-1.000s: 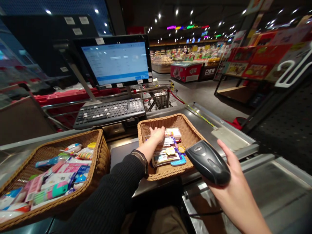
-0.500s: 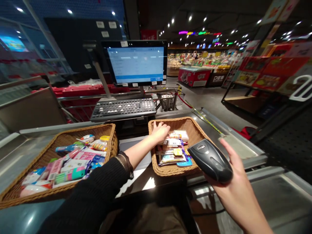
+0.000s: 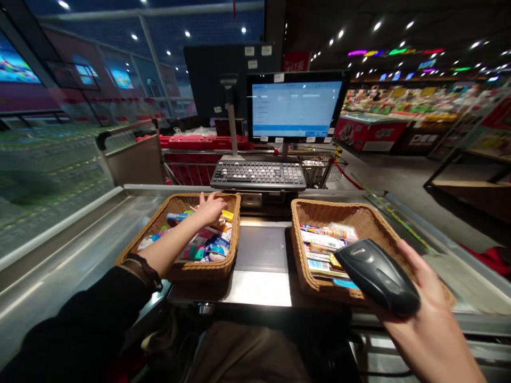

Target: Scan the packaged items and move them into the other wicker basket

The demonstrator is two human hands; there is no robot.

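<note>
My left hand [image 3: 210, 206] reaches into the left wicker basket [image 3: 167, 211] and rests on the small packaged goods [image 3: 203, 246] piled in it; its fingers curl down onto the packs, and I cannot make out whether they grip one. My right hand [image 3: 427, 298] holds a black handheld barcode scanner [image 3: 377, 276] over the near right corner of the right wicker basket [image 3: 351, 215], which holds several flat packets [image 3: 321, 240].
A keyboard [image 3: 258, 174] and a lit till screen [image 3: 295, 105] stand behind the baskets. A flat scanner plate [image 3: 259, 250] lies between them on the steel counter [image 3: 80, 234]. Red trolleys [image 3: 199, 159] are parked beyond, with shop shelves at the far right.
My left hand left the right basket and moved across to the left basket. The view swung left. My right hand kept holding the scanner.
</note>
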